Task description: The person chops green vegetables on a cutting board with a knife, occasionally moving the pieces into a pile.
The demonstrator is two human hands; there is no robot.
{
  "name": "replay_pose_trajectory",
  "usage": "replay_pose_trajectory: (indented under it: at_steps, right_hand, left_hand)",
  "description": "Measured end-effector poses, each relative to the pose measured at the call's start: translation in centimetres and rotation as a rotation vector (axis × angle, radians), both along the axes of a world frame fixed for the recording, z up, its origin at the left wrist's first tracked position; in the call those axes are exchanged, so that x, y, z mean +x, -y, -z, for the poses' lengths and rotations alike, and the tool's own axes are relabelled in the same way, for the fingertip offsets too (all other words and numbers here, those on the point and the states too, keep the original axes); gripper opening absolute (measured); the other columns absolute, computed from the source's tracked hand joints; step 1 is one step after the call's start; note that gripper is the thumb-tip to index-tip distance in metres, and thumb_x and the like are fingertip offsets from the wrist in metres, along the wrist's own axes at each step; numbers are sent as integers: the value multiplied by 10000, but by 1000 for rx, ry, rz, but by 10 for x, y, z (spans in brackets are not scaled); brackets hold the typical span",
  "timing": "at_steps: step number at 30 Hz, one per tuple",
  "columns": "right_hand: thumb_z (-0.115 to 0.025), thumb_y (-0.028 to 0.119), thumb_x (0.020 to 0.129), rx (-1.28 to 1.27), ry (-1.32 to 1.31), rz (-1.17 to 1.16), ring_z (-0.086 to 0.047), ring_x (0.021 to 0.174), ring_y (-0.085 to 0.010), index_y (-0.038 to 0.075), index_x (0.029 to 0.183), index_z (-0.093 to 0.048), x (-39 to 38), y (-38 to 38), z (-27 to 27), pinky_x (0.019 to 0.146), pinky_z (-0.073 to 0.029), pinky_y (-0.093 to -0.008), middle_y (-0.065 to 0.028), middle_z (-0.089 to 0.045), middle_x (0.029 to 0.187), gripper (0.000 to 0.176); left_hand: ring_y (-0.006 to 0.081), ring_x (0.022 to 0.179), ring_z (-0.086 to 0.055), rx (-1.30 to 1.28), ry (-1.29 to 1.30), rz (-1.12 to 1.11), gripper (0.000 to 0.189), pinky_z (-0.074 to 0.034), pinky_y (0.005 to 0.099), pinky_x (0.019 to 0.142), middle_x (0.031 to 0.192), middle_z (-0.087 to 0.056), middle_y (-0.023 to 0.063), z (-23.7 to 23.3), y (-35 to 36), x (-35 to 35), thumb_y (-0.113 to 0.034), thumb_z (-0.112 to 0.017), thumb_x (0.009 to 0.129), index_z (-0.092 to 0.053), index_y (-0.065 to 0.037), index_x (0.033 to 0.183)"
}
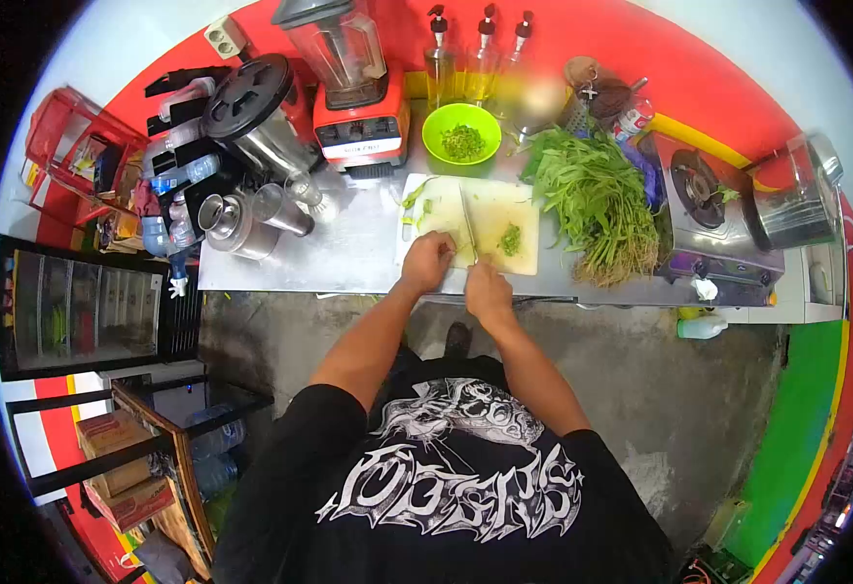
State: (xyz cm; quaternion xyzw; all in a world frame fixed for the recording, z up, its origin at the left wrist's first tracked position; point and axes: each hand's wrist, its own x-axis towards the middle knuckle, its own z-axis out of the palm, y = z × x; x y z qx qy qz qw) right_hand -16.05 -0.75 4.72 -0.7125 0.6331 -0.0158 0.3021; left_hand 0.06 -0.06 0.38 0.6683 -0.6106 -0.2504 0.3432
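Note:
A white cutting board (524, 200) lies on the steel counter in front of me. My right hand (488, 291) is wrapped round the handle of a knife (468, 216), whose blade points away from me across the board. Left of the blade, my left hand (429, 261) rests on the board's near edge with its fingers curled together. A little pale green shows by its fingertips, but what they pinch is too small to make out. Chopped greens (511, 239) form a small pile right of the knife. Green scraps (417, 195) lie at the board's far left.
Beyond the board stands a lime-green bowl (492, 130) holding chopped greens. A large leafy bunch with roots (597, 195) lies to the right, before a gas stove (728, 229). Leftward are a red blender (358, 131), a steel shaker (280, 209) and a metal canister (239, 229). Pump bottles (483, 73) line the wall.

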Motion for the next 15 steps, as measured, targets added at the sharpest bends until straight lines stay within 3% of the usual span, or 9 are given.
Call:
replay_pose_trajectory:
  at_steps: [6,10,12,15]
  right_hand:
    - [-466,250,1029,-30,-21,-169,-671,1052,-452,-59,1181,-573,-7,26,-3,905,-518,-537,-302,-677,1140,361]
    - [-479,275,1021,19,-23,-184,-673,1042,-455,-60,1177,-578,-8,15,-8,899,-521,-539,-297,-686,1111,383]
    - [-496,275,1008,16,25,-50,-675,1028,-457,-52,1133,-622,-5,3,-5,890,-526,-536,-292,-691,1095,372]
    - [-497,258,1003,-51,26,-103,-674,1034,-459,-59,1156,-616,-3,12,-1,901,-526,-535,-299,-689,1095,371]
  left_hand:
    - [348,883,-656,34,-21,-7,121,-519,448,803,900,-661,158,-1,-2,-2,-57,-730,816,-676,-54,925]
    - [363,888,-655,49,-42,-5,126,-519,449,805,921,-670,160,-1,0,0,-44,-719,814,-676,-43,933]
    - [364,894,-655,22,-44,6,119,-520,450,809,917,-672,161,-1,0,0,-44,-719,814,-676,-41,925]
    - [367,905,-658,0,-38,2,94,-521,451,812,904,-680,168,-4,-1,0,-54,-714,812,-677,-39,898]
